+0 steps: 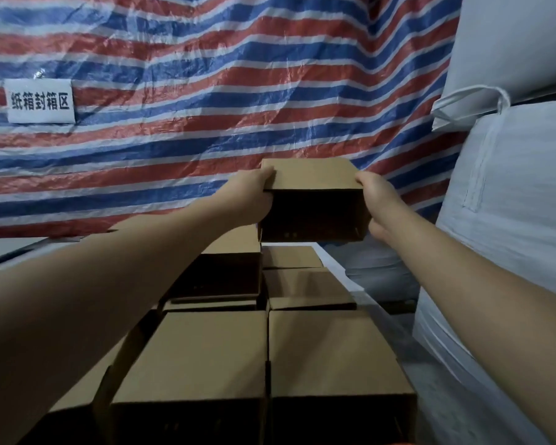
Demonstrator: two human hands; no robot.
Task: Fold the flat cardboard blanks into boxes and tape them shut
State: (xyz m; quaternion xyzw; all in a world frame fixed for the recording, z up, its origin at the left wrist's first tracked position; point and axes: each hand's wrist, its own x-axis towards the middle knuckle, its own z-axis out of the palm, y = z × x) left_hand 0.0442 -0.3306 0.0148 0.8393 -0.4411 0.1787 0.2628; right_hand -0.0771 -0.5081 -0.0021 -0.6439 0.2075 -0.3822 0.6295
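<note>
A folded brown cardboard box (312, 191) is held out at arm's length above a stack of other boxes, in front of the striped tarp. My left hand (251, 197) grips its left side, thumb on the top panel. My right hand (381, 203) grips its right side, thumb on the top right corner. The box's near face is dark and in shadow. It hangs a little above the far boxes of the stack, apart from them.
Several folded brown boxes (206, 358) are stacked in rows below my arms. A red, white and blue striped tarp (190, 91) with a white label (40, 101) hangs behind. Large white sacks (514, 187) stand at the right, close to the stack.
</note>
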